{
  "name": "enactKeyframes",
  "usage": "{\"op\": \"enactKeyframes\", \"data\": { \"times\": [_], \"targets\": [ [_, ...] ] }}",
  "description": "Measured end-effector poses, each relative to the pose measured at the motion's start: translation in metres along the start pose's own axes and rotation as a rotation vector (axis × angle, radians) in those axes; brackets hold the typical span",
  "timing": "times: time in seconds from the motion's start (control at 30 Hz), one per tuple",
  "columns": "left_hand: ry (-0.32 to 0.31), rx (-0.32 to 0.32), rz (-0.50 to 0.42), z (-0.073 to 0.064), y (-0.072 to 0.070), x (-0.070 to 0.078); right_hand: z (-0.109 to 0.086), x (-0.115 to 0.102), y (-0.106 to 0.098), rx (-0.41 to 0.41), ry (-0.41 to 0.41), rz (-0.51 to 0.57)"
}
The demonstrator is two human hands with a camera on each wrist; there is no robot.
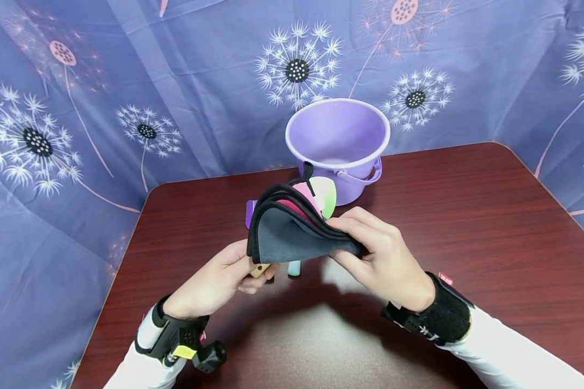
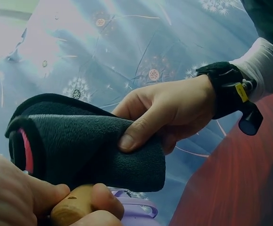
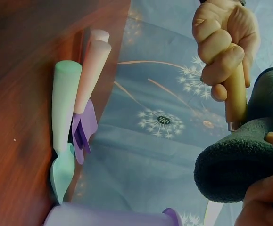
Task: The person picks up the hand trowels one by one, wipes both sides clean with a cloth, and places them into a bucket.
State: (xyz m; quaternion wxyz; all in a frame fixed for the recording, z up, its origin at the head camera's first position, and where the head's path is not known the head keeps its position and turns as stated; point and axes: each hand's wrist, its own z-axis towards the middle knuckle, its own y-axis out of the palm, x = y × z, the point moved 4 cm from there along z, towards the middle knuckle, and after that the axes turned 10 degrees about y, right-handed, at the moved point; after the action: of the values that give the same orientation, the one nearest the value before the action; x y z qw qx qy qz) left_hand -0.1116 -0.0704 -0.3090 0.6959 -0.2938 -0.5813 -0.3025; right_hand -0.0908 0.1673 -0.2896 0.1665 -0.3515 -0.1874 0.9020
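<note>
My left hand grips a wooden handle with a metal collar at its end. The tool's far end disappears under a folded grey cloth, so its kind is hidden. The cloth has black edging, pink layers inside and a black loop at the top. My right hand pinches the cloth at its right side, thumb on the near face in the left wrist view. Beyond the cloth shows a pale green and white shape, partly covered; I cannot tell what it belongs to.
A purple bucket stands at the table's back edge, its handle hanging down. On the red-brown table lie a teal spoon-like utensil and pink-handled utensils, one with a purple head. A dandelion-patterned curtain hangs behind.
</note>
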Motion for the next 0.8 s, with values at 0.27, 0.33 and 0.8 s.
{"op": "enactKeyframes", "data": {
  "times": [0.27,0.33,0.8],
  "targets": [
    [0.019,0.017,-0.259,-0.001,-0.001,-0.002,0.000,0.000,-0.001,-0.012,-0.020,0.048],
    [0.017,0.015,-0.340,-0.001,-0.001,-0.003,0.002,-0.002,-0.003,-0.007,-0.025,0.055],
    [0.049,-0.101,-0.479,-0.002,-0.005,0.001,0.022,-0.011,-0.031,0.063,0.039,0.046]
  ]
}}
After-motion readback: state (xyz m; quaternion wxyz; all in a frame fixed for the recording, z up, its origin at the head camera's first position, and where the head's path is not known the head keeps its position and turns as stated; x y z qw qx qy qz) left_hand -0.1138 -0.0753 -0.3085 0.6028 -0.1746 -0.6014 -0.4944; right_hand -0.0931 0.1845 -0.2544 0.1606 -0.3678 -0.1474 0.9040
